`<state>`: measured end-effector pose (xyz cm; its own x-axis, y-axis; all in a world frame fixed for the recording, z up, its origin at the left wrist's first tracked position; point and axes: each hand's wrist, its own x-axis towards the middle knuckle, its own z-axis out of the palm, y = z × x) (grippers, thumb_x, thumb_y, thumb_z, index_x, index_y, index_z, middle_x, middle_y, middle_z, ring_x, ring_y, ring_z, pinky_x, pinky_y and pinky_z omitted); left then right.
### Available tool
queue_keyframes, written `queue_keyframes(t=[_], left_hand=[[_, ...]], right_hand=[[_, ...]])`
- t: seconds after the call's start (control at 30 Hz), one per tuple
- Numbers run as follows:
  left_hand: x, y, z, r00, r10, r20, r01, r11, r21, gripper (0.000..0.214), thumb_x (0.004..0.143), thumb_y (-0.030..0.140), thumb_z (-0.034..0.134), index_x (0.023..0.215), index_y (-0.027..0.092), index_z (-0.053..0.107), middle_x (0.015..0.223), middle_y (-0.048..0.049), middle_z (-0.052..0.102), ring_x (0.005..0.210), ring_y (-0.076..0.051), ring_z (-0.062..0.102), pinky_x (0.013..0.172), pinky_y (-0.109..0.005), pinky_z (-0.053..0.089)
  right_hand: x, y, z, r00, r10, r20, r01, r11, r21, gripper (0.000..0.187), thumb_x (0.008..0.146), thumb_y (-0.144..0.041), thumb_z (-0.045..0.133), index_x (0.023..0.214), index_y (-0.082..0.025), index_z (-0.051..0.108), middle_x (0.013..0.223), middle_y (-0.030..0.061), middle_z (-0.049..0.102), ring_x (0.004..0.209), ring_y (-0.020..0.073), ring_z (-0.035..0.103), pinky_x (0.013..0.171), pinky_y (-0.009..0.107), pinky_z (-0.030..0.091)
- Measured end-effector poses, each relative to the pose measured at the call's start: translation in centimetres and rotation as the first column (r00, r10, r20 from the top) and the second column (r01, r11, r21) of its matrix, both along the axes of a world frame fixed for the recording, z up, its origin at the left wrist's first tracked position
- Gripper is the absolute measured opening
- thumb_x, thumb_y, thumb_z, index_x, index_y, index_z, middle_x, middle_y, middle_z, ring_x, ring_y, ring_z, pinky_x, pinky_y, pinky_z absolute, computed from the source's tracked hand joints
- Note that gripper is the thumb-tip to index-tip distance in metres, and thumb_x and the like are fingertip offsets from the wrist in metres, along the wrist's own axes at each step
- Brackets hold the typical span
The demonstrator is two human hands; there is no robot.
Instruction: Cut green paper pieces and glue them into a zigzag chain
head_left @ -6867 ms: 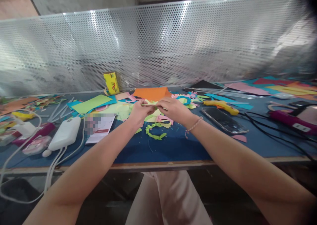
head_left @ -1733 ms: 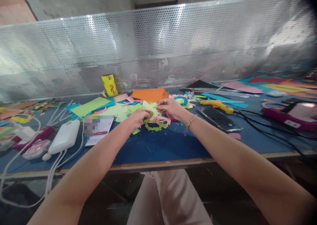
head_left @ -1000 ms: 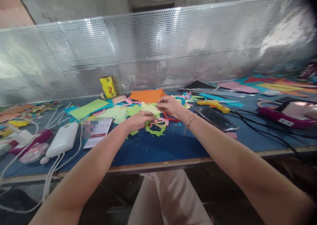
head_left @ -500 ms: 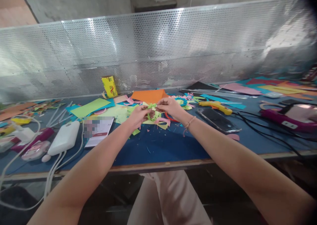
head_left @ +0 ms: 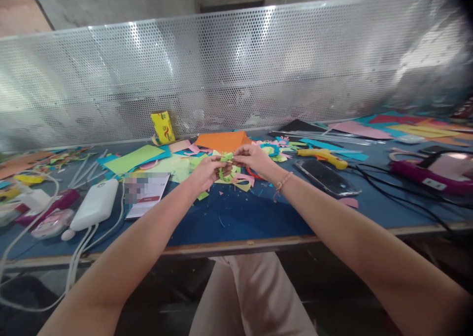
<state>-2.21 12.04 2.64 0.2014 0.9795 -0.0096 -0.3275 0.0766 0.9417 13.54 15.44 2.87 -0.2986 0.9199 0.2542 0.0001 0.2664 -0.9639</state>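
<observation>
A light-green fringed paper strip (head_left: pixel 226 174), bent into a curve, is held up over the middle of the table. Its left side is pinched by my left hand (head_left: pixel 208 172), fingers closed. My right hand (head_left: pixel 252 157) grips the strip's upper right part between thumb and fingertips, close to the left fingers. My fingers hide part of the strip. Pink and yellow paper scraps (head_left: pixel 244 182) lie just below it on the table. Behind my hands is an orange paper sheet (head_left: pixel 221 141).
To the right lie a yellow glue gun (head_left: pixel 322 156), a dark phone (head_left: pixel 325 178) and black cables (head_left: pixel 384 184). On the left are a white power bank (head_left: pixel 94 205), a phone with a lit screen (head_left: pixel 148 196) and green paper (head_left: pixel 133 159). A perforated metal panel (head_left: pixel 221 80) stands behind.
The view has tipped slightly downward. Both hands stay on the green paper strip, which sits at a slightly different angle between the fingers.
</observation>
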Motion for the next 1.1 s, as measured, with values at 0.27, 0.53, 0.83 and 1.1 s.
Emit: queue_keyframes(t=[0.27,0.53,0.83,1.1], left_hand=[[0.2,-0.1,-0.1,0.998,0.059,-0.009,-0.058,0.995,0.077,0.009,0.07,0.01,0.066,0.074,0.013,0.057,0.067,-0.0008,0.062,0.062,-0.008,0.058,0.067,-0.024,0.048],[0.2,0.0,-0.3,0.993,0.117,0.024,-0.119,0.986,0.12,0.02,0.06,0.018,0.076,0.068,0.013,0.058,0.063,0.0018,0.06,0.06,-0.007,0.056,0.066,-0.023,0.049],[-0.1,0.0,0.1,0.978,0.203,0.052,-0.206,0.975,0.08,0.01,0.069,0.017,0.07,0.072,0.014,0.06,0.066,0.0025,0.056,0.055,-0.006,0.054,0.056,-0.021,0.048],[-0.2,0.0,0.2,0.975,0.185,0.121,-0.195,0.978,0.079,0.017,0.065,0.02,0.073,0.072,0.014,0.06,0.066,0.0035,0.055,0.053,-0.004,0.052,0.053,-0.019,0.045]], right_hand=[[-0.4,-0.6,0.1,0.993,-0.044,0.111,0.036,0.996,0.076,0.009,0.07,-0.014,0.062,0.064,-0.018,0.055,0.066,0.0036,0.063,0.064,0.0131,0.063,0.066,0.029,0.053],[-0.8,-1.1,0.2,0.99,-0.067,0.125,0.055,0.994,0.094,0.01,0.071,-0.015,0.06,0.064,-0.018,0.053,0.064,0.0032,0.062,0.066,0.013,0.063,0.065,0.028,0.053],[-0.6,-0.1,-0.1,0.988,-0.151,0.036,0.15,0.988,0.023,0.014,0.079,-0.03,0.055,0.073,-0.018,0.053,0.08,0.0038,0.059,0.073,0.0113,0.057,0.066,0.026,0.048],[-1.6,-0.7,-1.0,0.993,0.069,-0.097,-0.092,0.963,-0.253,0.005,0.075,-0.017,0.058,0.077,-0.018,0.053,0.081,0.0052,0.062,0.075,0.013,0.06,0.066,0.026,0.048]])
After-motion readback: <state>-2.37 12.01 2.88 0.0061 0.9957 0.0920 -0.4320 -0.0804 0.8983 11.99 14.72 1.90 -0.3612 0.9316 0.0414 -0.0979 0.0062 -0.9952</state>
